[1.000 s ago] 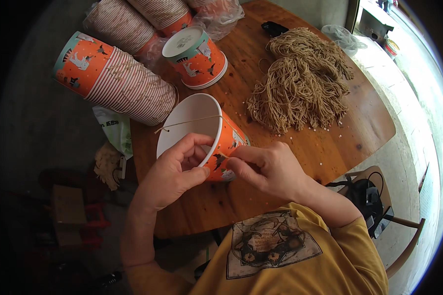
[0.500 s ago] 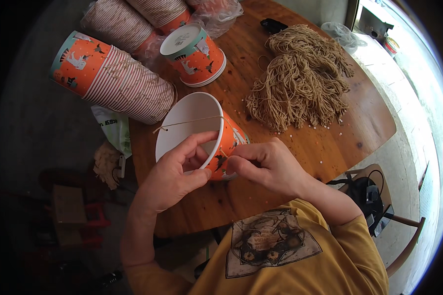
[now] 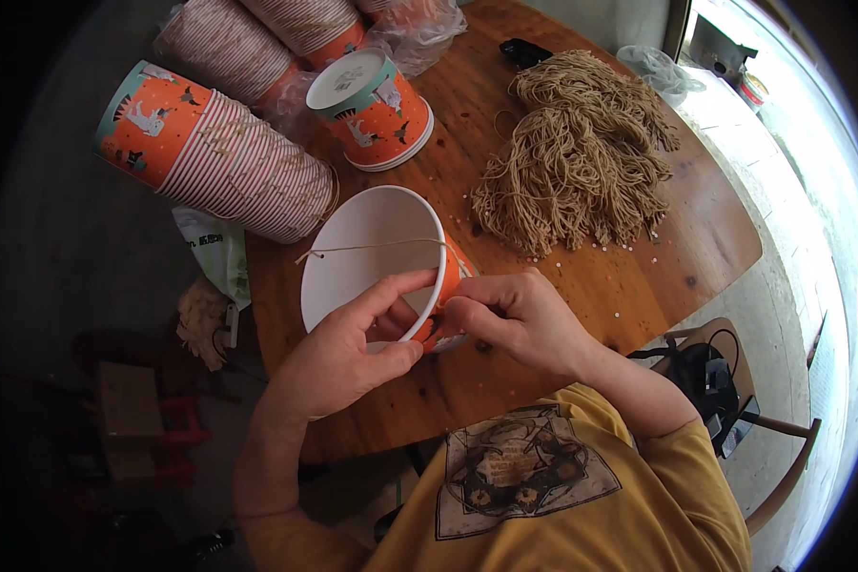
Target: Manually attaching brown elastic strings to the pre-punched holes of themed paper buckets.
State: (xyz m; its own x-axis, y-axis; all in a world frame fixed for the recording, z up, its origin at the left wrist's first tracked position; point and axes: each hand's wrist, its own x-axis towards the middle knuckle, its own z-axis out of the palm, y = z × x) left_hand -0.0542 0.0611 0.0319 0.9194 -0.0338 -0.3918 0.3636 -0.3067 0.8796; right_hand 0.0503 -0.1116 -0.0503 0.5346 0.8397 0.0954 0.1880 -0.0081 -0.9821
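A white-lined paper bucket [image 3: 351, 278] with an orange printed outside lies tilted on the table, its mouth toward me. My left hand [image 3: 351, 345] grips its rim, fingers inside the wall and thumb outside. Against the outer wall, my right hand [image 3: 515, 319] is closed in a pinch on the cord; its fingertips mostly hide that part. A thin tan cord [image 3: 377, 246] runs across the mouth, with a knotted end at the left side.
A heap of tan cords [image 3: 582, 157] lies at the far right, with small paper dots around it. Nested bucket stacks [image 3: 229, 157] fill the far left. An upside-down stack [image 3: 377, 119] stands behind my bucket. A chair with a black bag [image 3: 710, 386] is right of the wooden table [image 3: 696, 257].
The bucket has turned slightly, and both hands have shifted a little to the right. The bit of cord that showed at my right fingertips is now hidden.
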